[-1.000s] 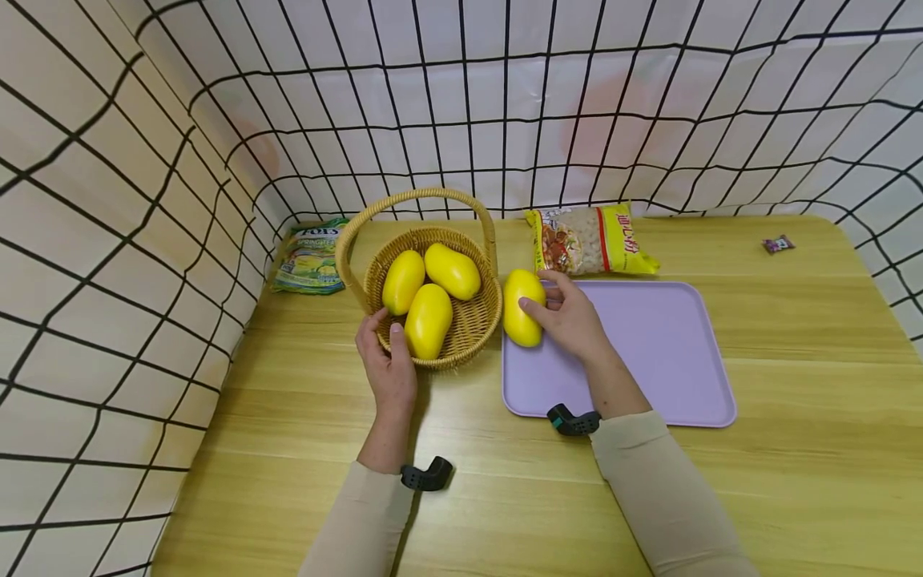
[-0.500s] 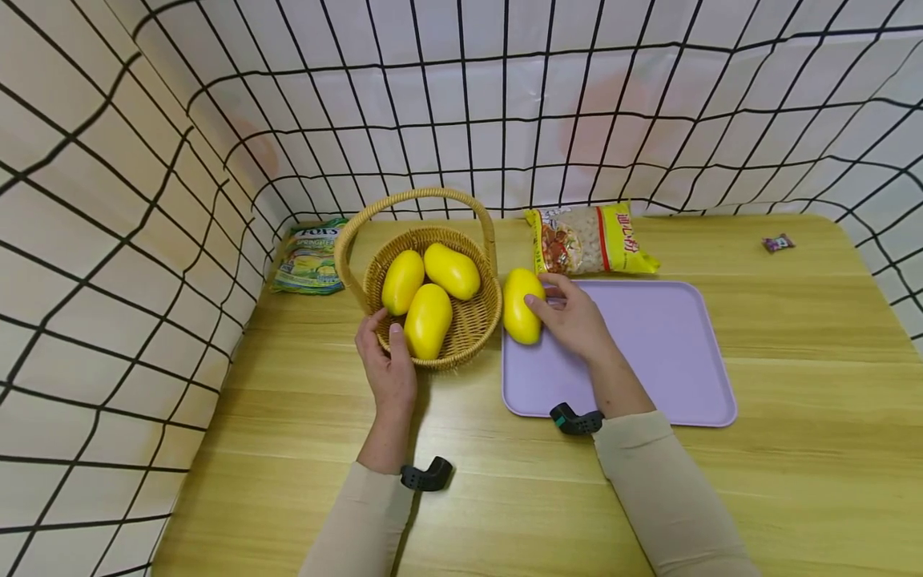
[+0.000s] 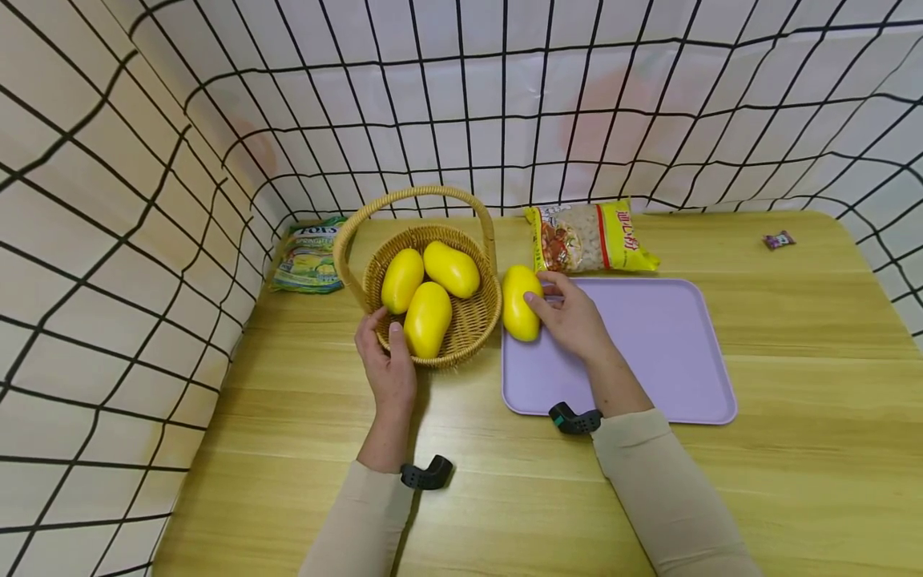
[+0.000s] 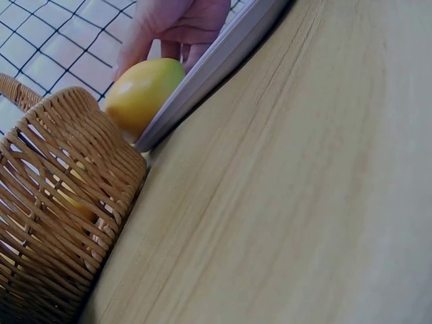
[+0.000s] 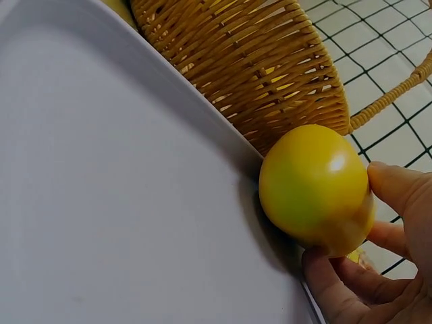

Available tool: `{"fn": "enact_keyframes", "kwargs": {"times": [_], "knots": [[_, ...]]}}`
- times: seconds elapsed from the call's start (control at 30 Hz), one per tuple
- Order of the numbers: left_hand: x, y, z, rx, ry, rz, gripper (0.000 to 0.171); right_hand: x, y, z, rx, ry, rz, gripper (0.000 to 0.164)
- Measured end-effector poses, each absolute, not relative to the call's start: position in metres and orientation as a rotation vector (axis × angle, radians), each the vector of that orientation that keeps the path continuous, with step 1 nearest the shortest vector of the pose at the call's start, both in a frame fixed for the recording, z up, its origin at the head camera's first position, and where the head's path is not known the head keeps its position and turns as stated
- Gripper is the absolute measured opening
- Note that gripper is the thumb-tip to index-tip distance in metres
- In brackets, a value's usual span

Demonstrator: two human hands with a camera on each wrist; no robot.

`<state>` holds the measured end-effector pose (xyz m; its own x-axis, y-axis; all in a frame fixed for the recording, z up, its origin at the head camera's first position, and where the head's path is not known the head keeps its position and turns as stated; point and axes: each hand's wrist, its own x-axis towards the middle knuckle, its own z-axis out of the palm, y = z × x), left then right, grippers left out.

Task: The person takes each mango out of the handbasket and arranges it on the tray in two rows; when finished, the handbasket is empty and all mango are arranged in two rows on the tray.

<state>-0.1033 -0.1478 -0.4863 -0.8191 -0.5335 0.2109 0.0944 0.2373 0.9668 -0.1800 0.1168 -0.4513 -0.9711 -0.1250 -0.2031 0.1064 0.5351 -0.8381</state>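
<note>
Thumb of the bare right hand (image 3: 573,320) now sits back at the right edge of the smooth yellow oval mango (image 3: 521,303), whereas a second ago it reached further across the top. The mango itself is maybe a hair further toward the far side, honestly barely noticeable. Otherwise it all looks about the same.

As for how it lies: the long axis runs roughly near to far, one rounded end pointing far and the other pointing near. A greenish patch shows on it in the right wrist view. It's at the far-left corner of the flat lilac rectangular tray (image 3: 649,344), just to the right of the round tan wicker basket (image 3: 472,324) with the tall arched handle. Can't tell if it's actually resting on the tray. The right hand has it pinched between thumb and fingers from the right side.

The bare left hand (image 3: 388,365) touches the basket's near-left rim, but some fingers are hidden, so I can't tell whether that's a real grip. Three matching yellow mangoes (image 3: 429,319) sit inside the basket. A yellow-ended clear plastic bag (image 3: 577,236) lies just beyond the tray.
</note>
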Motion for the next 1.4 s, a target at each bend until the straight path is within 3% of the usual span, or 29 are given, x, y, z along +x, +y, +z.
{"fn": "enact_keyframes", "kwargs": {"times": [0.63,0.97,1.4], "knots": [[-0.104,-0.148,-0.487,0.383,-2.02,-1.606,0.034,-0.172,0.124,-0.426,0.012,2.618,-1.461,0.064],[-0.104,-0.149,-0.488,0.384,-2.018,-1.599,0.034,-0.149,0.107,-0.396,-0.428,2.659,-1.644,0.053],[-0.104,-0.149,-0.486,0.375,-2.007,-1.614,0.033,-0.131,0.055,-0.399,-0.765,2.603,-1.324,0.052]]}}
